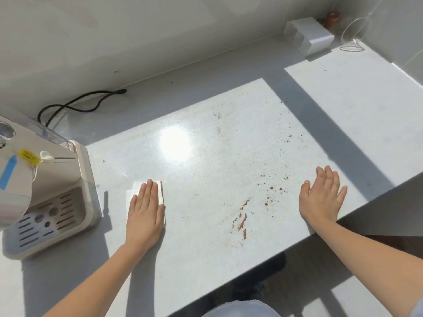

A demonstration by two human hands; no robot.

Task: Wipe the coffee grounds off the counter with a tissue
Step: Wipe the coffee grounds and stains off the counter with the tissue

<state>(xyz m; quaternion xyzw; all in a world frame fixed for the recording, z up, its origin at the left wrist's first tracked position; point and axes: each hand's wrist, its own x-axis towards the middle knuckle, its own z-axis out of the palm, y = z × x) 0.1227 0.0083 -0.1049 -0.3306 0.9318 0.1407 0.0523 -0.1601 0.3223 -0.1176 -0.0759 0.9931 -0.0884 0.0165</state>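
The fingers (148, 191) of the left hand (144, 215) lay straight and pressed together, flat on top of one folded white tissue (160, 191), pinning it to the table (206, 170) just beside the coffee machine (45, 202). The right hand (321, 197) rested palm down near the table's front edge, its fingers (329, 179) slightly spread and holding nothing. Between the two hands, nearer the right one, brown coffee grounds (242, 221) lay smeared in streaks, with loose specks scattered farther back. The one machine carried a yellow tag (28, 155) with print too small to read and a strip of blue tape (8, 171). One black cable (75, 104) looped behind it, and one white box (307, 35) stood in the far corner.
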